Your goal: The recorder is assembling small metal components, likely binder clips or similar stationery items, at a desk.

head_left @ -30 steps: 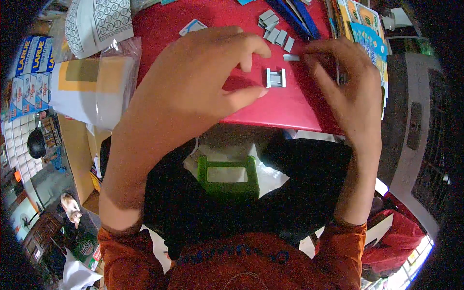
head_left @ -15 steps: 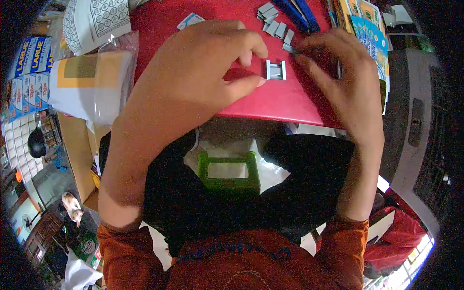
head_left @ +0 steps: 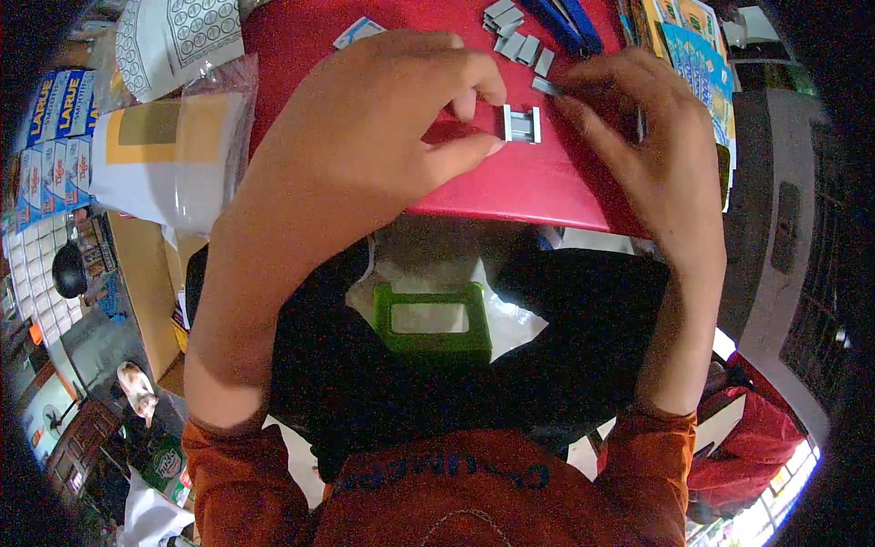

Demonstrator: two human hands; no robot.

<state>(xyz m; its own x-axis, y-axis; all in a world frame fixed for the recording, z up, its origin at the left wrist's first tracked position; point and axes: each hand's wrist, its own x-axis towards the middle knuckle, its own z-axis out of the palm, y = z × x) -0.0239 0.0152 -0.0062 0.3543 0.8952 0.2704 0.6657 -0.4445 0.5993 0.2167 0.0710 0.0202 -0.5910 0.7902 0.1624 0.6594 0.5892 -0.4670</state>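
1. The left hand (head_left: 365,137) lies palm down over the red table (head_left: 510,187), forearm rising from the lower left, wrist bent toward the middle.
2. Its thumb and forefinger are pinched on the left edge of a small grey clip (head_left: 521,124), which sits just above the tabletop between both hands.
3. The right hand (head_left: 638,137) comes in from the lower right, fingers curled toward the clip's right side; its fingertips (head_left: 570,102) grasp a small grey strip (head_left: 547,87) just beside the clip.
4. A pile of grey pieces (head_left: 515,32) lies near the table's far edge, with blue strips (head_left: 565,20) beside it.
5. A green box (head_left: 433,321) rests on the dark lap below the table edge.
6. A clear plastic bag (head_left: 182,146) lies left of the table.
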